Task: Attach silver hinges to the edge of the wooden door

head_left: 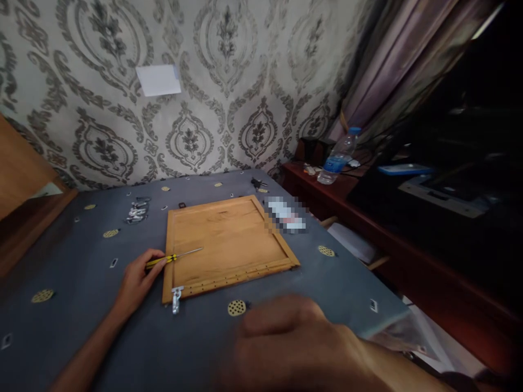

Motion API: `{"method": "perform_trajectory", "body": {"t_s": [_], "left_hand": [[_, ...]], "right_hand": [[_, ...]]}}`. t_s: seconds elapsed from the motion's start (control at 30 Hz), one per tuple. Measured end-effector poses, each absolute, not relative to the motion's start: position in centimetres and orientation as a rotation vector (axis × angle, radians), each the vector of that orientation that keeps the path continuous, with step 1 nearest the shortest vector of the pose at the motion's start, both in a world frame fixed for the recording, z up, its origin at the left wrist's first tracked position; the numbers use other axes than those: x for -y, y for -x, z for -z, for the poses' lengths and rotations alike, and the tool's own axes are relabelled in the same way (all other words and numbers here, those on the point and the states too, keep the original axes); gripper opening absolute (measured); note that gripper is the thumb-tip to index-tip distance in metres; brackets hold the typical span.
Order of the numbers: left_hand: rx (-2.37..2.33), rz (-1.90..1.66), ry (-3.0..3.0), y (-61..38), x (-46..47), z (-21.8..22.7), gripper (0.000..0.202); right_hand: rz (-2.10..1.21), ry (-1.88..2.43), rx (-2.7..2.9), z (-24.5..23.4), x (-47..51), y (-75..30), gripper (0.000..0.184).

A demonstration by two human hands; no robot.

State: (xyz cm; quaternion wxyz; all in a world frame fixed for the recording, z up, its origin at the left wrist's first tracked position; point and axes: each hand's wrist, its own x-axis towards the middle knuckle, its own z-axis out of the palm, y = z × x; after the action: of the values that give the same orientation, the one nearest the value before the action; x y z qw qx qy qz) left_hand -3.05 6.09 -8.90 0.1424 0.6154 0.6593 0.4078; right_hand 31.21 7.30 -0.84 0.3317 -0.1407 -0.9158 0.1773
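My left hand (141, 275) is closed around the handle of a screwdriver (188, 252) with a yellow and black grip. Its shaft points right, over the left edge of a framed wooden cabinet door (224, 231) lying flat. A metal hinge (176, 299) sits at the door's near left corner and sticks out past the edge. Small dark holes run in a row along the near rail. Close to the camera, my right hand (294, 340) is blurred, in front of the door and apart from it. Its fingers look curled in; whatever they hold is hidden.
Several metal hinges (138, 210) lie in a pile at the back left of the cloth-covered surface (134, 337). A small black item (257, 183) and a pixelated packet (286, 215) are beyond the door. A water bottle (338, 158) stands on the red-brown desk (351, 190) at right.
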Motion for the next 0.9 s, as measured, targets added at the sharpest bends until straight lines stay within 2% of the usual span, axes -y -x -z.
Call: {"method": "perform_trajectory", "body": {"t_s": [0.3,0.5,0.57,0.73,0.9], "left_hand": [[-1.905,-1.275,-1.742,1.9,-6.0,8.8,0.027],[-1.878,-1.359,-1.785,1.5,-5.7,8.9,0.019],[-1.850,-1.375,-1.801,1.3,-5.6,8.9,0.019],[-1.812,-1.375,-1.827,0.8,-5.5,9.0,0.015],[-1.818,-1.353,-1.836,1.5,-6.2,9.4,0.019]], "right_hand": [[-0.600,0.346,2.365,4.1,-10.7,-22.3,0.049],[-0.371,0.654,2.478,9.1,-13.7,-19.0,0.058],[-0.346,0.681,2.495,10.1,-14.2,-18.4,0.055],[-0.296,0.723,2.574,10.1,-14.4,-18.2,0.036],[-0.241,0.847,2.610,9.6,-15.5,-19.4,0.032]]}}
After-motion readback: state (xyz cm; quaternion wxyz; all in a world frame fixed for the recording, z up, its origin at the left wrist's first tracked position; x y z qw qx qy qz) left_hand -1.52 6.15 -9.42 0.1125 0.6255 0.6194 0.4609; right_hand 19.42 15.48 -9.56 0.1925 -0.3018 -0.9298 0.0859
